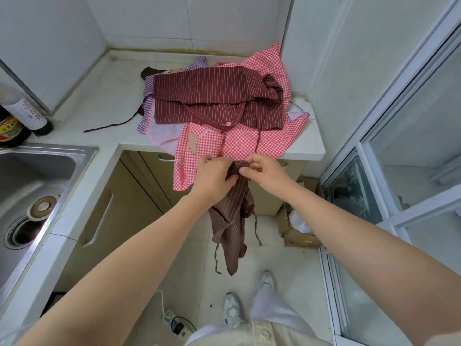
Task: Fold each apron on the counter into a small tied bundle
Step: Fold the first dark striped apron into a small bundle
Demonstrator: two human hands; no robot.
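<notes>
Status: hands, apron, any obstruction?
Left hand and right hand pinch the brown striped apron at its top edge. It hangs loose before the counter, ties dangling, not bundled. Maroon striped apron and red checked apron heaped, unfolded. No obstruction seen.

Thin matt striped cloth for the brown apron [232, 233] and the maroon apron [207, 91], matt checked cloth for the red gingham apron [249, 143], smooth pale stone-look counter [99, 96], dull brushed-metal sink [37, 171].

Arms [139, 245] bare all the way up, cream shirt [289, 334] with a big button [264, 333], loose pale lilac trousers [272, 305], grey-and-white chunky sneakers [230, 308].
</notes>
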